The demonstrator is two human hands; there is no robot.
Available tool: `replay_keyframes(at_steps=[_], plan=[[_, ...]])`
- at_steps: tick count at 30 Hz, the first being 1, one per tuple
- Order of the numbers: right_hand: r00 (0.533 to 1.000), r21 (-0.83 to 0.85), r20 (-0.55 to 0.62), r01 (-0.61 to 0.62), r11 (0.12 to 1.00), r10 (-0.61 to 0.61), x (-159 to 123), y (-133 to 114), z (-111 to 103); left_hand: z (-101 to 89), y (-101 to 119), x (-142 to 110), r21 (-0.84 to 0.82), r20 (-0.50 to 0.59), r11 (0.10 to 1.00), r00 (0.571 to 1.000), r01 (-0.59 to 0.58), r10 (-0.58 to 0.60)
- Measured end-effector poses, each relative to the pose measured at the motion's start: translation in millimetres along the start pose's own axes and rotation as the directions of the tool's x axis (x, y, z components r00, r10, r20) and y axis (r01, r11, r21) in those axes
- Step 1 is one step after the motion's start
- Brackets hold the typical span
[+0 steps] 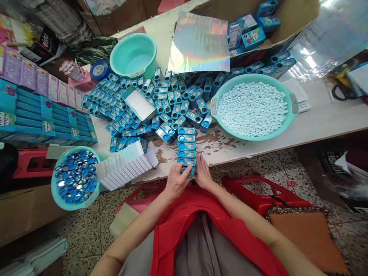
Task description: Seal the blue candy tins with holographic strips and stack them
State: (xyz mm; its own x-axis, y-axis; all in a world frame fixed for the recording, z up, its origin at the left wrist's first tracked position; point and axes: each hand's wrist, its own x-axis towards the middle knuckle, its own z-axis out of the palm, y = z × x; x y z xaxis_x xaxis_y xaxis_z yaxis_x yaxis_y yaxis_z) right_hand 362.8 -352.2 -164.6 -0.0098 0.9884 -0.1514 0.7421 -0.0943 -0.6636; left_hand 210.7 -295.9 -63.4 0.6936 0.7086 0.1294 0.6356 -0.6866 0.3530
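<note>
A short row of small blue tins [186,145] lies lined up on the worn white table [316,122], running toward me at its front edge. My left hand [176,181] and my right hand [203,174] close in on the nearest tin [187,168] from either side, fingers curled against it. Behind the row spreads a large heap of the same blue tins [149,103]. A stack of white cards [126,165] lies just left of my left hand.
A wide teal basin of pale blue candies [253,107] sits at right. A teal bowl of blue lids [75,177] is at left, an empty teal bucket [133,53] behind, a holographic sheet [199,42], blue cartons [46,119], a cardboard box [296,15]. Red stools [258,191] stand below.
</note>
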Motion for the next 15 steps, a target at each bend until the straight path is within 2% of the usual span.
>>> replay_keyframes(at_steps=[3,7,11,13,15], plan=[[1.0,0.022,-0.019,0.012,1.0,-0.012,1,-1,2,4.1,-3,1,0.122,0.033,0.992,0.999,-0.043,0.04],[1.0,0.051,-0.026,0.0,0.999,0.001,1,-2,2,20.3,-8,0,0.134,-0.039,0.988,0.996,-0.078,0.084],[0.999,0.118,0.034,-0.002,0.993,-0.002,0,0,-8,31.5,-12,-2,0.053,-0.066,0.995,0.994,-0.089,0.092],[0.997,0.234,0.069,-0.033,0.972,0.017,0,3,-18,29.3,-14,-1,-0.038,-0.032,0.995,0.995,-0.096,0.095],[0.995,0.406,0.067,-0.099,0.908,0.079,3,4,-30,24.2,-19,4,-0.181,-0.042,0.983,0.999,-0.025,0.017]])
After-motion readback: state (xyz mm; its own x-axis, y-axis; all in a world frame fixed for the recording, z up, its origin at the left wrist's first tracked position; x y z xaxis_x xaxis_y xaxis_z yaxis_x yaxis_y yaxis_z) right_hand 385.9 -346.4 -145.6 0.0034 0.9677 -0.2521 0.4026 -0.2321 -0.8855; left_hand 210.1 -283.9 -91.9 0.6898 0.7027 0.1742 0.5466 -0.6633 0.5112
